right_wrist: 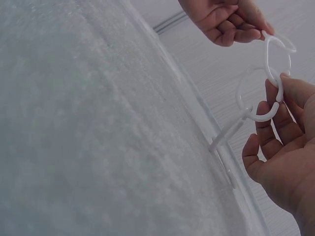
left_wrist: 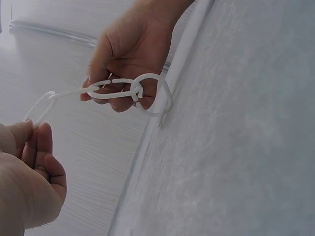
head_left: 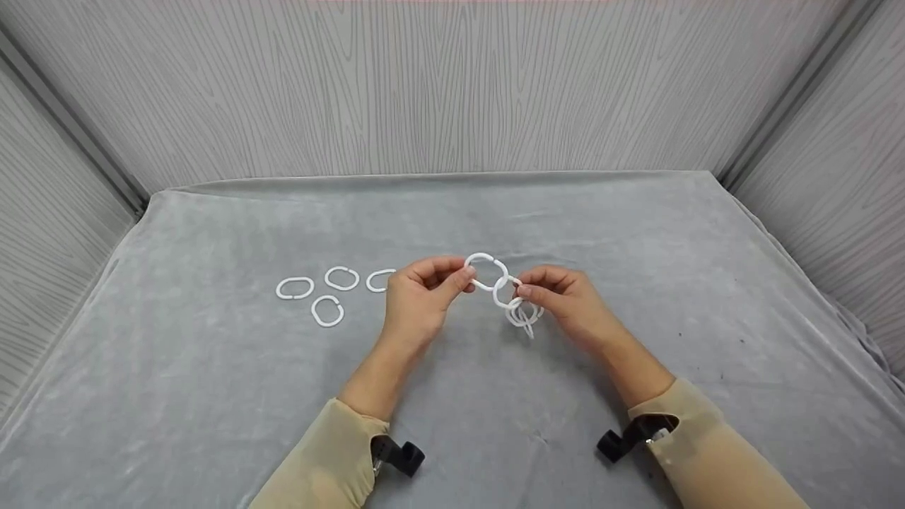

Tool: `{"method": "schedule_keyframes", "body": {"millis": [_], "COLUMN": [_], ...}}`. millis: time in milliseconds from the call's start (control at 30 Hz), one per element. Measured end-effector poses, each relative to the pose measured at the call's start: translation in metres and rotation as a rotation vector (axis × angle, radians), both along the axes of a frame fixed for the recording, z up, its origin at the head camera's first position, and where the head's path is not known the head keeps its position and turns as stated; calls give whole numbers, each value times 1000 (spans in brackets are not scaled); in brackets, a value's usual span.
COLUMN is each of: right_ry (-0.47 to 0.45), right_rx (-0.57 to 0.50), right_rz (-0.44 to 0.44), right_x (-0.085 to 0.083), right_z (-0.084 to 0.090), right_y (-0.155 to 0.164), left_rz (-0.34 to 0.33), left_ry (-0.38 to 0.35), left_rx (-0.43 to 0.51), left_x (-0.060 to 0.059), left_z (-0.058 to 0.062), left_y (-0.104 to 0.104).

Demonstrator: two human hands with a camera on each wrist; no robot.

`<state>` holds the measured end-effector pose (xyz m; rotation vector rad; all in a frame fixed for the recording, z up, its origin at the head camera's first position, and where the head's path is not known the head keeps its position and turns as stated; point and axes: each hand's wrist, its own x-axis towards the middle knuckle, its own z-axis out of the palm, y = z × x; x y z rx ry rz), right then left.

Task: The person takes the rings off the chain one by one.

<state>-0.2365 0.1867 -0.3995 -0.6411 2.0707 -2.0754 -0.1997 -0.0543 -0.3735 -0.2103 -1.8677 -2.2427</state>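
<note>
ring chain (head_left: 503,286) runs left-right between the hands, tail dangling; left hand (head_left: 422,297) pinches the end ring, right hand (head_left: 565,300) pinches the next.

Both forearms angle inward, hands raised close together. Left hand (head_left: 418,297) curls, thumb and forefinger pinching; right hand (head_left: 565,300) mirrors it just beside, fingertips (right_wrist: 288,83) pinched too.
</note>
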Motion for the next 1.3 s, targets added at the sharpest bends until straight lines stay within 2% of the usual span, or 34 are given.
{"method": "schedule_keyframes", "body": {"millis": [267, 433, 700, 1300], "right_ry": [2, -4, 8, 1], "right_rx": [17, -5, 24, 72], "right_rz": [-1, 20, 56, 95], "right_x": [1, 2, 2, 3], "right_z": [2, 2, 1, 1], "right_y": [1, 1, 2, 1], "left_rz": [-46, -90, -147, -172], "left_ry": [19, 46, 54, 39], "left_rx": [-81, -107, -173, -232], "left_x": [0, 0, 0, 1], "left_z": [5, 7, 8, 6], "left_y": [-7, -10, -13, -14]}}
